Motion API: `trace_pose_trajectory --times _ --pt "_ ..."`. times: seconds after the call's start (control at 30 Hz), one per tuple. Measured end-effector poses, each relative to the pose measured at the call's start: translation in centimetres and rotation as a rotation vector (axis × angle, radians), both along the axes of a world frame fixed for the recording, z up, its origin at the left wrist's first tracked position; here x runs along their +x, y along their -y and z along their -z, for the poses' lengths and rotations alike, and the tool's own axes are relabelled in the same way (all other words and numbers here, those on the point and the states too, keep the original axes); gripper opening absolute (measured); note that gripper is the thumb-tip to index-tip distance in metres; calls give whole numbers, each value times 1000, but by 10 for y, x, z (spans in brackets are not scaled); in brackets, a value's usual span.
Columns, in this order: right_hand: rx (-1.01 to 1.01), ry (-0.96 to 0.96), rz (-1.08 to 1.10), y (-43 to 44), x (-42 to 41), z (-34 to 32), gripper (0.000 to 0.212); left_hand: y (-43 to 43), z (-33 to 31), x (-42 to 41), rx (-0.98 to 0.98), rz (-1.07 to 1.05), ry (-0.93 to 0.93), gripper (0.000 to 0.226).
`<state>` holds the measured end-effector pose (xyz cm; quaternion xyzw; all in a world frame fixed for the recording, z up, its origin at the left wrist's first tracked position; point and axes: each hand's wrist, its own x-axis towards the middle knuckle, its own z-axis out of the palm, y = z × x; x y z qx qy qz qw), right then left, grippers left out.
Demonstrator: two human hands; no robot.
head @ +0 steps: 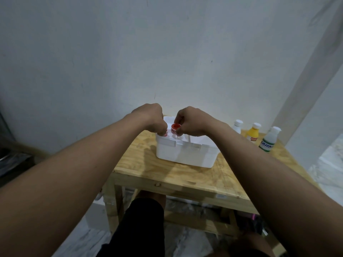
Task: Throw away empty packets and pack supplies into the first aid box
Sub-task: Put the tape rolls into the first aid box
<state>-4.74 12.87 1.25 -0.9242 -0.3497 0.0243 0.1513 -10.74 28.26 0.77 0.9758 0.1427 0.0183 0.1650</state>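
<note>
A white first aid box (185, 153) stands open on a small wooden table (167, 175). Both my hands are over its left end. My left hand (152, 118) grips a small white bottle with a red band (165, 134) at the box's left corner. My right hand (193, 121) pinches a second small bottle with a red cap (175, 127) just beside it, held upright above the box's opening. Most of each bottle is hidden by fingers and the box wall.
Three bottles stand at the table's back right: a white one (237, 126), a yellow one (253, 132) and a clear one with a green label (269, 140). A white wall rises right behind the table. My knees are below the front edge.
</note>
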Motion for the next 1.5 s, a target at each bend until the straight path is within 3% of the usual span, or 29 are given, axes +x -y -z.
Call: trace_pose_trajectory --times 0.17,0.47,0.83,1.17,1.5 --pt "56 -32 17 0 0 -1 41 -1 -6 1 -14 11 -49 39" --pt "164 -77 23 3 1 5 28 -2 2 1 4 25 -5 33" --pt "119 -72 -65 4 -3 3 36 -4 4 1 2 32 17 36" --pt "81 -81 -73 3 -3 6 29 -5 5 0 11 34 21 33" --pt "-35 25 -59 -5 -1 5 31 -2 -2 0 36 68 -24 33"
